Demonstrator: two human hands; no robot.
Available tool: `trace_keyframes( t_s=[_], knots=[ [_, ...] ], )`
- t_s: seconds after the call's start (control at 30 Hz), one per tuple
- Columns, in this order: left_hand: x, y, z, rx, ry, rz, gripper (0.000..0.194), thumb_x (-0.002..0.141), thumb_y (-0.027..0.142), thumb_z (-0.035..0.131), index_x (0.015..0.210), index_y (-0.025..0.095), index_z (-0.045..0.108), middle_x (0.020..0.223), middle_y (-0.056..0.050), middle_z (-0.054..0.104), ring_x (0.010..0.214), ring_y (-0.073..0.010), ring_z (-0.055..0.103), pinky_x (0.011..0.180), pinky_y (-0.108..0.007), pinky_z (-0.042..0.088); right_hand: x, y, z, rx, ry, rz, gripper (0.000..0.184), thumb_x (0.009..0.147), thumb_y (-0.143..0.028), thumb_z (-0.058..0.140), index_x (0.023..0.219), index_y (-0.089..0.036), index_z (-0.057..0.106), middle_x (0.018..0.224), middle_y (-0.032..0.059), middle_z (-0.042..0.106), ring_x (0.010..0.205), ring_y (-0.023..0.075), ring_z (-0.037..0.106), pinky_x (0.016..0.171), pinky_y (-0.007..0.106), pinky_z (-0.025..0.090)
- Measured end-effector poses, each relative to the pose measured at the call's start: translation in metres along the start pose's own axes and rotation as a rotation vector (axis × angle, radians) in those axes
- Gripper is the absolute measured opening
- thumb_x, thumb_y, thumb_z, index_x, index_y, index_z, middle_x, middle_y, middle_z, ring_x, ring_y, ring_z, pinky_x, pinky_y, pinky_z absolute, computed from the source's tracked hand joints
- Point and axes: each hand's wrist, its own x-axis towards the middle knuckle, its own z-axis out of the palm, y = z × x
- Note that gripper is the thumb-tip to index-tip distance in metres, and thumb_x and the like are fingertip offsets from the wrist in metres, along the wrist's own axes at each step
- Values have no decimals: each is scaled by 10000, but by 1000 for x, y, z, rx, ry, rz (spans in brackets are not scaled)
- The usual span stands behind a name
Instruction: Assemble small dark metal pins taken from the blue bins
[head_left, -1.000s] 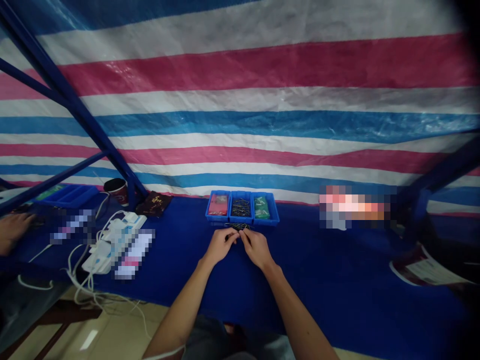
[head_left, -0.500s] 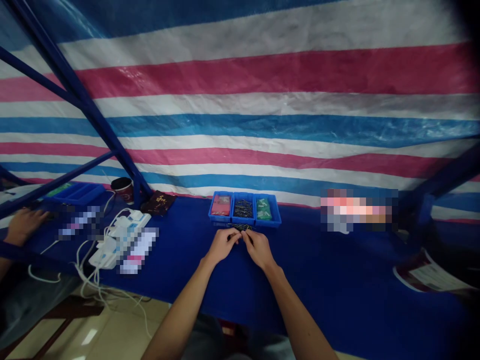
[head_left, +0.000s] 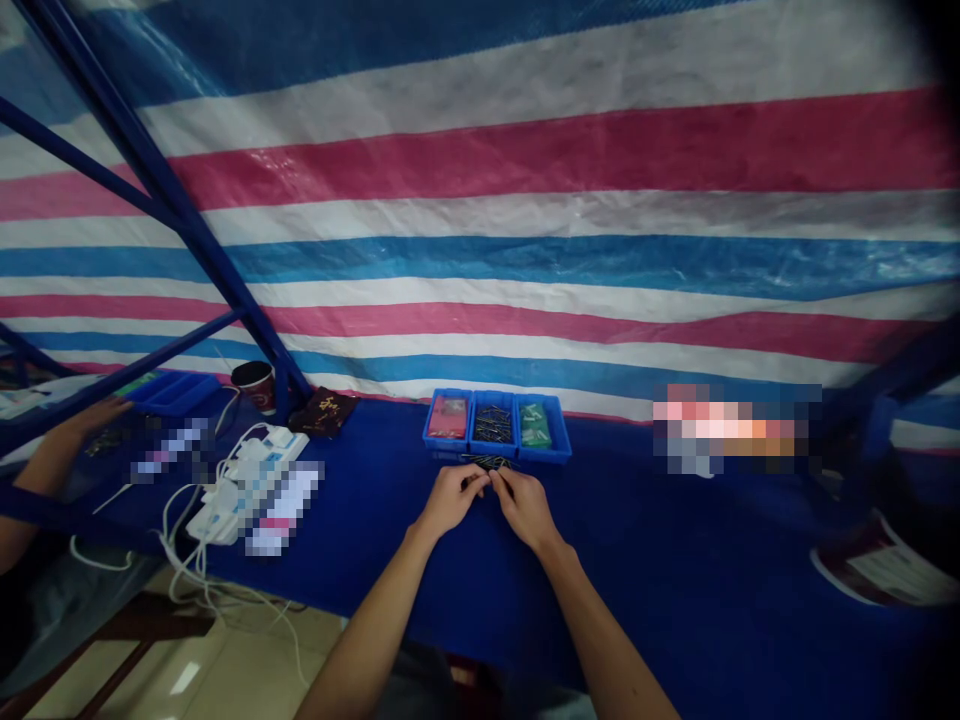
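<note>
Both of the person's hands sit just in front of the row of three blue plastic bins [head_left: 495, 425], on the blue cloth table cover [head_left: 675, 560]. A small clump of thin dark metal pins [head_left: 486, 461] lies right against the front edge of that row, below the middle bin. Its long axis runs roughly left to right, along the bins' edge, and the pins are too thin to count. The left hand [head_left: 450, 500] comes in from the near left side of the bins and the right hand [head_left: 525, 508] from the near right side. Both are mostly closed, with curled fingers, and their fingertips [head_left: 486, 481] almost meet just below the clump. Neither hand looks clearly nearer to it, and at this size I cannot tell whether either pinches a pin. Inside the row, the left bin holds a red packet [head_left: 448, 417], the middle bin a heap of dark pins [head_left: 493, 424], and the right bin a green packet [head_left: 535, 424]. Well left of the bins lie a white power strip [head_left: 225, 510] with its cables and a paper cup [head_left: 253, 387]. Farther left, another person's hand [head_left: 86, 424] rests beside a blue tray [head_left: 174, 392].
</note>
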Motion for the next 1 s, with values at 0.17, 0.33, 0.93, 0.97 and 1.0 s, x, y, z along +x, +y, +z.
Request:
trace_keyframes(
  t_s=[0.17,0.33,0.93,0.97,1.0],
  knots=[
    [0,0,0,-2,-6,-3,296,973,302,532,773,154,690,665,0,663,610,-125,592,641,-209,412,0,0,1,11,-5,7,389,1048,-349,369,720,-211,524,686,12,621,606,151,568,602,259,319],
    [1,1,0,0,-1,-10,289,965,293,541,760,149,684,654,3,661,599,-119,580,629,-202,398,0,0,0,13,-13,26,399,1048,-362,368,717,-209,529,686,11,624,611,149,569,604,255,320],
    [0,1,2,3,5,-17,299,965,281,542,732,151,676,645,7,662,594,-116,574,624,-201,386,0,2,1,58,-16,33,391,1043,-368,385,710,-215,517,684,11,623,610,163,566,603,264,324],
    [0,1,2,-3,5,-18,298,967,281,538,738,151,677,649,7,664,600,-117,580,629,-200,389,0,2,0,60,-15,34,389,1042,-364,387,707,-214,516,684,10,622,611,163,567,603,263,327],
    [0,0,2,-5,6,-17,302,967,283,538,732,150,674,651,6,663,608,-118,585,635,-200,391,0,1,0,68,-15,35,386,1041,-361,391,706,-215,517,687,9,622,616,164,569,603,262,332]
  ],
)
